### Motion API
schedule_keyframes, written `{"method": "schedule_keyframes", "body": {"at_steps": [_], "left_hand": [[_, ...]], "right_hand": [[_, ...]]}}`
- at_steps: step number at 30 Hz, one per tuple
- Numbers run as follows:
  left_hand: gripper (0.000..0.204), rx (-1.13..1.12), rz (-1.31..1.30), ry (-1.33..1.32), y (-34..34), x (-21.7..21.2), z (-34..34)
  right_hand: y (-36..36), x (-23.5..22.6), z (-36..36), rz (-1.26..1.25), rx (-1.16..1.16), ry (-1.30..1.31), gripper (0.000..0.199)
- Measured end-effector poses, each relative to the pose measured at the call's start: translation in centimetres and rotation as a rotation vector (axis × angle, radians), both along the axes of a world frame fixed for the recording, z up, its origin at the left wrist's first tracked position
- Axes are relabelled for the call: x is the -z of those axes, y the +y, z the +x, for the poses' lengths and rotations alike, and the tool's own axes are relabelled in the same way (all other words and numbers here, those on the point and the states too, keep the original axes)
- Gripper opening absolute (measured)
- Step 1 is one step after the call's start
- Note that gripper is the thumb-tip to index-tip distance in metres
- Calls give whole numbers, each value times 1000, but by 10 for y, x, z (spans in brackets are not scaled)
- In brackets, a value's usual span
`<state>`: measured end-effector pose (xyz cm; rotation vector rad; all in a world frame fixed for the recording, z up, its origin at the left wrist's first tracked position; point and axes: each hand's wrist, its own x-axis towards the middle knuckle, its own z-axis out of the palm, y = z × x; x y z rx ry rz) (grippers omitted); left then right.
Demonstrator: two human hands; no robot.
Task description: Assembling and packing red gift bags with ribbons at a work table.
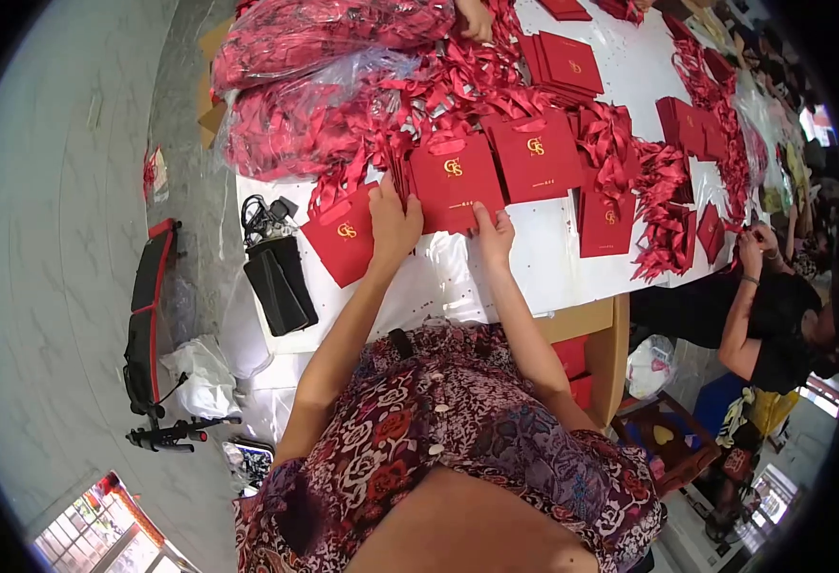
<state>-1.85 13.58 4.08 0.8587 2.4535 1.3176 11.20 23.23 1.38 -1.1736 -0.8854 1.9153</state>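
A stack of flat red paper gift bags (456,181) with a gold emblem and red ribbon handles lies in front of me. My left hand (395,224) is closed round the left edge of this stack. At the lower right corner of the stack, my right hand (493,234) pinches the edge, thumb on top. Left of my left hand, another red bag (343,232) lies tilted on the table, partly covered by that hand. A further stack of red bags (537,158) adjoins on the right. The undersides of my fingers are hidden.
Clear plastic sacks of red ribbon (295,124) fill the far left. A black pouch (281,286) and keys (268,218) lie at the table's left edge. More red bags (607,220) and loose ribbons (666,244) spread right. A co-worker's hands (755,246) work at the right; another hand (475,19) shows at the far side.
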Motion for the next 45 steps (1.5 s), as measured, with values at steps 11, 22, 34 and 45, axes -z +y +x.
{"method": "schedule_keyframes", "body": {"at_steps": [11, 22, 34, 45], "left_hand": [[38, -232, 648, -849, -35, -15, 8], [43, -233, 766, -778, -90, -38, 2], [55, -384, 574, -452, -159, 53, -8], [68, -478, 311, -517, -147, 74, -26]], "right_hand": [[-48, -71, -16, 1355, -404, -352, 29], [-83, -85, -26, 1494, -659, -310, 40], [-68, -46, -29, 1301, -606, -376, 40], [-84, 34, -47, 1111, -721, -571, 54]]}}
